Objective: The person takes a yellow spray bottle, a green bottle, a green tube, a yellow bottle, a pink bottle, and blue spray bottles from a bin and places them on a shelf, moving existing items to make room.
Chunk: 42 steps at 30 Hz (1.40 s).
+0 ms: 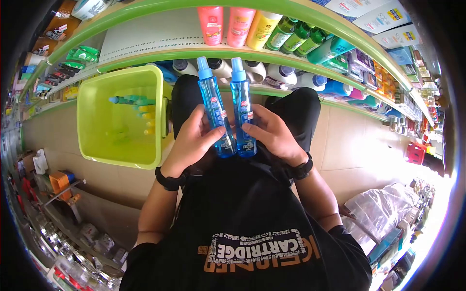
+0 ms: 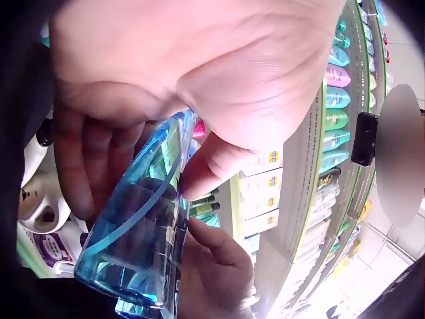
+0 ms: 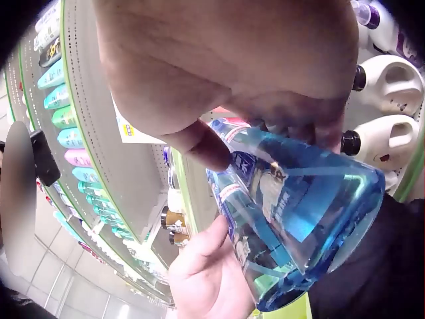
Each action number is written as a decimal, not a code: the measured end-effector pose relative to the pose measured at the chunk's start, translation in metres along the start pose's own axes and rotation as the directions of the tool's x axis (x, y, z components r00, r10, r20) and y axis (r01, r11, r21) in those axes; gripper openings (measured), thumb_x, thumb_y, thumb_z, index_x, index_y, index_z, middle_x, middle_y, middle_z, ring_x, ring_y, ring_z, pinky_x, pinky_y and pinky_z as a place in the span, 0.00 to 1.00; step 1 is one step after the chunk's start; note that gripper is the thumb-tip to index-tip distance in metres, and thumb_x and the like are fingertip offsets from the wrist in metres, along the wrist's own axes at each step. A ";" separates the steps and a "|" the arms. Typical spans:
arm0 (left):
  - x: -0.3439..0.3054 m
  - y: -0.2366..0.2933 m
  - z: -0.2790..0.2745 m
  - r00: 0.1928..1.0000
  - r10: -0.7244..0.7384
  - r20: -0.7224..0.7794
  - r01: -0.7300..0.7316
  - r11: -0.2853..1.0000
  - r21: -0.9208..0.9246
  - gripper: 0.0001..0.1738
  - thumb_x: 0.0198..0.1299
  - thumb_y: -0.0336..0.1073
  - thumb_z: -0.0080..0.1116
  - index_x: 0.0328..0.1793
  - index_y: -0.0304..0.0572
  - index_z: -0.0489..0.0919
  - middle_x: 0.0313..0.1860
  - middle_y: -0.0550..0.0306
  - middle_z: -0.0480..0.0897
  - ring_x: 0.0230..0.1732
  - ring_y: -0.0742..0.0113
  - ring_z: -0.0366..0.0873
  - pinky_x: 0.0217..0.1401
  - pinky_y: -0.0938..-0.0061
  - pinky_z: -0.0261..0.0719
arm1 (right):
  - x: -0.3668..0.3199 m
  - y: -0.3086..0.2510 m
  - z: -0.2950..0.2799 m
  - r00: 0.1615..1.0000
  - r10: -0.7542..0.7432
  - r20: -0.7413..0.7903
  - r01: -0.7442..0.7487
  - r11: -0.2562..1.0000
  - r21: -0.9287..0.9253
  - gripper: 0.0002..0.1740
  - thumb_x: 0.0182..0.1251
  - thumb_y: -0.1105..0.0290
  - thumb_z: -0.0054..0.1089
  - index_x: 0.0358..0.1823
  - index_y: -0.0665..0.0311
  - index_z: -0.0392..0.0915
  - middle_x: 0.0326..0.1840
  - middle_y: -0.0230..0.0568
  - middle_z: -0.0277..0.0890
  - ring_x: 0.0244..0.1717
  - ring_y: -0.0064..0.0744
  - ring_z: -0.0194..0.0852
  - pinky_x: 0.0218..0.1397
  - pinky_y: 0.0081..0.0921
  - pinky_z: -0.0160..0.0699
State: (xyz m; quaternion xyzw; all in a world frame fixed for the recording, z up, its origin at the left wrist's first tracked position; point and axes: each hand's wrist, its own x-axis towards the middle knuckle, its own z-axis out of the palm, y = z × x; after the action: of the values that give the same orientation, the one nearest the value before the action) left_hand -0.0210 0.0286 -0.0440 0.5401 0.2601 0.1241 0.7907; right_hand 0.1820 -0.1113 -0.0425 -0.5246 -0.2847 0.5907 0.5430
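Two slim blue see-through bottles with light blue caps stand side by side over my lap, tilted with caps toward the shelf. My left hand (image 1: 191, 140) grips the left bottle (image 1: 210, 94), thumb across its front. The right bottle (image 1: 241, 97) is held the same way by my right hand (image 1: 276, 136). Their lower ends come close together in the head view. In the left wrist view, a pale dip tube runs inside the clear blue bottle (image 2: 133, 226). The right wrist view shows the printed label on the near bottle (image 3: 312, 193), with my left hand (image 3: 209, 279) beyond.
A yellow-green tub (image 1: 158, 121) sits on the floor at left, with several bottles inside. Ahead, the green-edged shelf (image 1: 145, 48) carries pink bottles (image 1: 210, 26), a yellow bottle (image 1: 262, 31) and green ones. Large jugs (image 1: 280, 75) fill the level below. Clear plastic sheeting (image 1: 383, 208) lies at right.
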 end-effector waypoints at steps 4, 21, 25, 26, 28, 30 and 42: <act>-0.001 0.003 -0.002 0.999 -0.043 0.031 0.044 0.999 -0.027 0.28 0.74 0.25 0.65 0.77 0.38 0.68 0.66 0.56 0.81 0.66 0.71 0.80 0.71 0.69 0.78 | 0.001 0.002 0.002 1.000 0.008 -0.026 -0.009 0.998 -0.067 0.23 0.80 0.68 0.68 0.68 0.72 0.75 0.52 0.35 0.85 0.51 0.16 0.79 0.55 0.22 0.82; -0.004 -0.001 0.003 0.997 -0.049 0.067 0.047 0.998 0.041 0.28 0.77 0.30 0.65 0.78 0.36 0.70 0.65 0.59 0.82 0.65 0.73 0.79 0.72 0.70 0.77 | -0.004 0.000 0.006 0.999 -0.031 -0.018 0.031 0.999 -0.029 0.26 0.80 0.67 0.69 0.70 0.74 0.75 0.55 0.36 0.86 0.53 0.16 0.81 0.57 0.22 0.84; -0.004 -0.001 0.005 0.997 -0.057 0.057 0.055 0.998 0.036 0.27 0.78 0.31 0.64 0.78 0.36 0.71 0.64 0.60 0.83 0.64 0.74 0.80 0.71 0.71 0.78 | -0.004 0.002 0.003 1.000 -0.018 -0.011 0.017 0.997 -0.073 0.26 0.80 0.67 0.69 0.71 0.74 0.75 0.55 0.36 0.86 0.53 0.16 0.81 0.57 0.22 0.84; -0.004 -0.001 0.005 0.997 -0.057 0.057 0.055 0.998 0.037 0.27 0.78 0.31 0.64 0.78 0.36 0.71 0.64 0.60 0.83 0.64 0.74 0.80 0.71 0.71 0.78 | -0.004 0.001 0.004 1.000 -0.021 -0.015 0.020 0.998 -0.062 0.25 0.80 0.67 0.69 0.71 0.74 0.75 0.55 0.36 0.86 0.53 0.15 0.80 0.57 0.22 0.84; -0.004 -0.002 0.004 0.996 -0.063 0.061 0.060 0.997 0.049 0.26 0.78 0.32 0.64 0.78 0.36 0.71 0.64 0.60 0.83 0.64 0.75 0.80 0.71 0.72 0.78 | -0.004 0.001 0.005 1.000 -0.023 -0.019 0.022 0.998 -0.052 0.25 0.80 0.68 0.69 0.71 0.74 0.75 0.55 0.35 0.86 0.52 0.15 0.80 0.56 0.22 0.84; -0.004 -0.004 0.004 0.996 -0.059 0.062 0.056 0.997 0.052 0.26 0.78 0.32 0.65 0.77 0.36 0.71 0.63 0.60 0.83 0.63 0.75 0.80 0.70 0.72 0.78 | -0.004 0.002 0.004 1.000 -0.024 -0.016 0.023 0.998 -0.063 0.25 0.80 0.68 0.69 0.70 0.74 0.75 0.54 0.35 0.86 0.51 0.15 0.80 0.55 0.22 0.85; -0.004 -0.008 0.003 0.997 -0.056 0.055 0.053 0.997 0.049 0.25 0.78 0.32 0.64 0.76 0.36 0.72 0.62 0.61 0.83 0.62 0.75 0.80 0.69 0.72 0.79 | -0.004 0.004 0.003 1.000 -0.021 -0.022 0.018 0.995 -0.102 0.24 0.80 0.67 0.70 0.69 0.74 0.76 0.53 0.35 0.86 0.51 0.15 0.81 0.54 0.22 0.84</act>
State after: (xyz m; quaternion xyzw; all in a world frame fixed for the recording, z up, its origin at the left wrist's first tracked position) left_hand -0.0228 0.0212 -0.0492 0.5546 0.2553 0.0810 0.7878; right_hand 0.1767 -0.1152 -0.0443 -0.5554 -0.3133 0.5641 0.5246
